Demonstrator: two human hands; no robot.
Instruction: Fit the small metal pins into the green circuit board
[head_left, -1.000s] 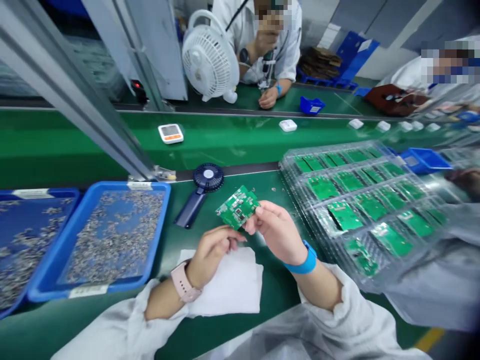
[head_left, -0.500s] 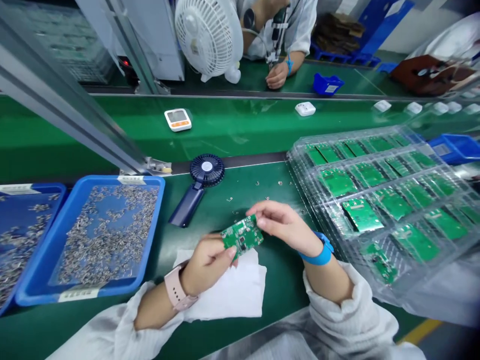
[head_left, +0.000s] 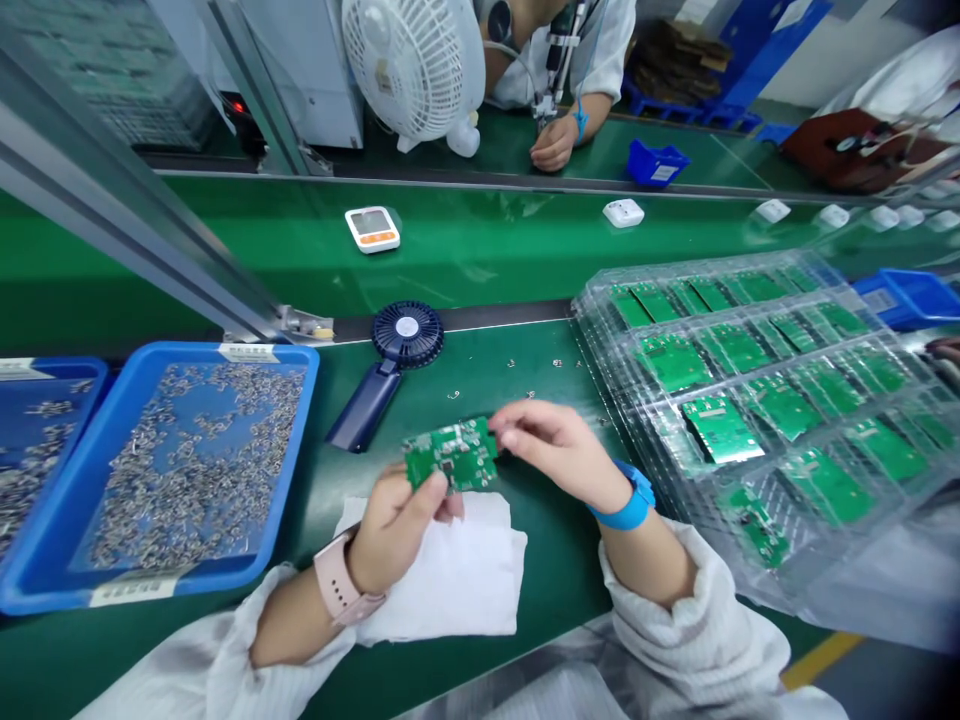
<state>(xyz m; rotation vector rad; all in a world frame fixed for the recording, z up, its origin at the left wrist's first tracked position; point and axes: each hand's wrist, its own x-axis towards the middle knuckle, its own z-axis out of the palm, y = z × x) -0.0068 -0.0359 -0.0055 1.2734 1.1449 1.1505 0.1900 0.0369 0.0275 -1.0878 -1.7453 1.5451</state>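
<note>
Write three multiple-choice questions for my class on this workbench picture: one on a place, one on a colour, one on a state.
1. Where does the white sheet lie?
A. On the green bench below the left hand
B. Inside the blue tray
C. On the clear plastic tray

2. What colour is the wristband on the right arm?
A. Pink
B. Blue
C. Black

3. What state is the green circuit board in?
A. Lying in the plastic tray
B. Resting on the sheet
C. Held up between both hands

1 A: it lies under that hand.
2 B: the band shows blue.
3 C: the left hand and right hand both hold it.
</note>
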